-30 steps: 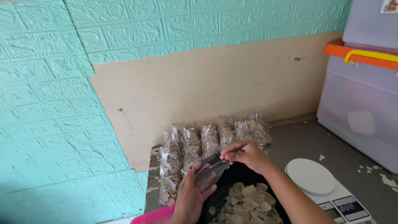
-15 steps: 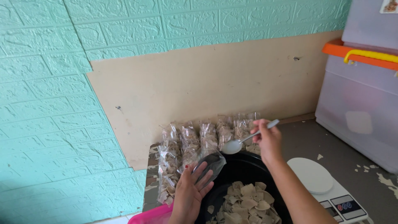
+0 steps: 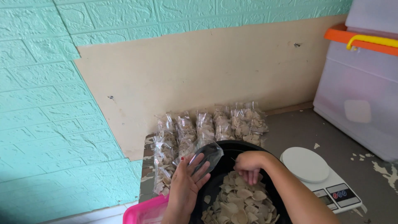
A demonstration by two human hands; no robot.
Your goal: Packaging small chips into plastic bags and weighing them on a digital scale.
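A black basin [image 3: 232, 146] of pale chips [image 3: 238, 201] sits at six o'clock. The right hand [image 3: 248, 166] curls down into the chips, its grasp seemingly hiding a spoon. At its nine o'clock, the left hand [image 3: 186, 182] pinches a small clear bag [image 3: 208, 154] over the basin's rim.

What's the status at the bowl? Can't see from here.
Left hand holds small clear plastic bag open. Right hand down in pale chips, black round bowl. Spoon not visible. Nothing in the way.
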